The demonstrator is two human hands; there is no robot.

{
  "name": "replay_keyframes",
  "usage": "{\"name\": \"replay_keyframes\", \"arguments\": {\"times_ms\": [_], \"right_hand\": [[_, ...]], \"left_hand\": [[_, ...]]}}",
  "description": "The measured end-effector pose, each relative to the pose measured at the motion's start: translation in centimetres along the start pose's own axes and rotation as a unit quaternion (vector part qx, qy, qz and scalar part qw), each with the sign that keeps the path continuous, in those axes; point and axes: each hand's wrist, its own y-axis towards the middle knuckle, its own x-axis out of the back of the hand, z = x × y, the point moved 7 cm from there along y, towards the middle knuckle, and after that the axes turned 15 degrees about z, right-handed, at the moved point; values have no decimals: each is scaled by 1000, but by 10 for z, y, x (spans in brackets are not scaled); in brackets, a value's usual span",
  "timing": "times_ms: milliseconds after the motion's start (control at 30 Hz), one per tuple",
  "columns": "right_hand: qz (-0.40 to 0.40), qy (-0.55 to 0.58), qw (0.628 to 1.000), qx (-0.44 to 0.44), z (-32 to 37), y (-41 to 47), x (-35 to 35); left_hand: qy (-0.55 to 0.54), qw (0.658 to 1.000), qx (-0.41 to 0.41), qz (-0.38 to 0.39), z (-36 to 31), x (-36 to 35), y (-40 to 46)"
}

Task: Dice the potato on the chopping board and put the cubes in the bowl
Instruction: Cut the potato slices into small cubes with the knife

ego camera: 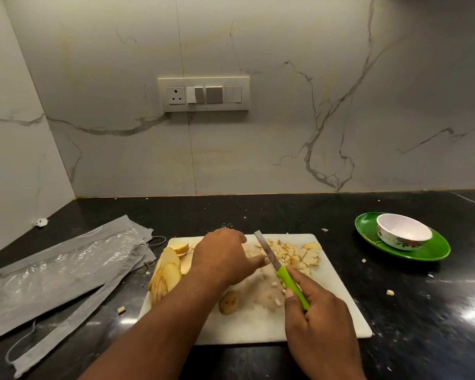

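- Potato slices (pixel 168 271), pale with tan skin edges, lie fanned in an overlapping row on the white chopping board (pixel 337 305), on the far side of the left grip from the knife.
- Potato cubes (pixel 291 256) form a loose heap on the board just beyond the knife blade, on the side away from the left grip; a few stray cubes lie on the board just beside the right grip.
- Left hand (pixel 225 259): this grip lies palm down over the potato pieces at mid-board, fingers bent onto them and the thumb stretched toward the blade; whether it pinches a piece cannot be told.
- Right hand (pixel 313 311): this grip is clamped round the green handle of the knife (pixel 279 266), whose blade points away from the person, its edge down among the pieces next to the left thumb.
- End piece (pixel 229 302), brown-skinned, rests on the board between the two forearms, nearer the person than either grip.
- Bowl (pixel 402 231), white with a flowered outside, holds no cubes; it stands on a green plate (pixel 433 249) on the black bench (pixel 422 311), well apart from the right grip and beyond it.
- Grey plastic packaging (pixel 55 272) lies flat on the bench, outward of the left forearm.
- Scattered potato bits dot the bench around the board.
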Motion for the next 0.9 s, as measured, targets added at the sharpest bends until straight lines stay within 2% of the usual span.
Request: {"name": "replay_keyframes", "arguments": {"times_ms": [233, 367, 567, 667, 767, 900], "right_hand": [[-19, 58, 998, 20, -7, 2, 4], [-16, 67, 997, 22, -9, 3, 5], [-12, 73, 997, 29, -8, 3, 4], [3, 67, 997, 25, -8, 3, 4], [14, 42, 999, 25, -5, 1, 3], [36, -17, 999, 18, 4, -2, 2]], "left_hand": [[19, 1000, 11, 3, -11, -6, 7], [-8, 999, -47, 17, -15, -5, 8], [-73, 976, -145, 144, 1, -5, 2], [-97, 970, -172, 144, 10, -2, 0], [-94, 975, -162, 120, 18, 5, -3], [-54, 983, -101, 141, 28, 6, -5]]}}
